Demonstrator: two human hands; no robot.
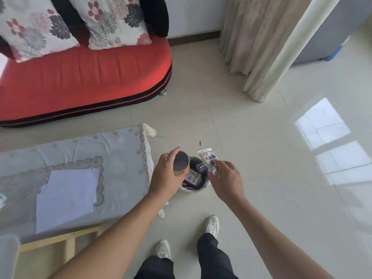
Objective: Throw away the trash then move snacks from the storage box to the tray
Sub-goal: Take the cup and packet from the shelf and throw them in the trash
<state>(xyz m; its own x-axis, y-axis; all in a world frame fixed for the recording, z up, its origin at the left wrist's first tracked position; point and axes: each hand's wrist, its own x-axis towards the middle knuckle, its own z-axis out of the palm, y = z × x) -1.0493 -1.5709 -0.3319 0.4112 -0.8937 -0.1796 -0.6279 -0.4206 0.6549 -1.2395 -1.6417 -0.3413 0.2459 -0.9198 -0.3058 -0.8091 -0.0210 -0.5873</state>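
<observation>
Two pieces of trash hang over the bin [191, 190], which stands on the floor [271, 208] by the worktop's [120, 158] right edge. The left hand [164, 175] curls round a can [181, 164]; the right hand [226, 179] pinches a wrapper [208, 157]. This looks like the trash step; next, both need releasing squarely over the opening.

Sofa [80, 77] is occupying the upper left, cushions [36, 27] lying on it; curtain [261, 37] is hanging upper right. Desk [120, 154] is sitting centre left, paper [68, 198] lying on it. Bin [193, 189] is standing on the floor [261, 158] just right of it, can [181, 164] and packet [208, 158] hovering above.
</observation>
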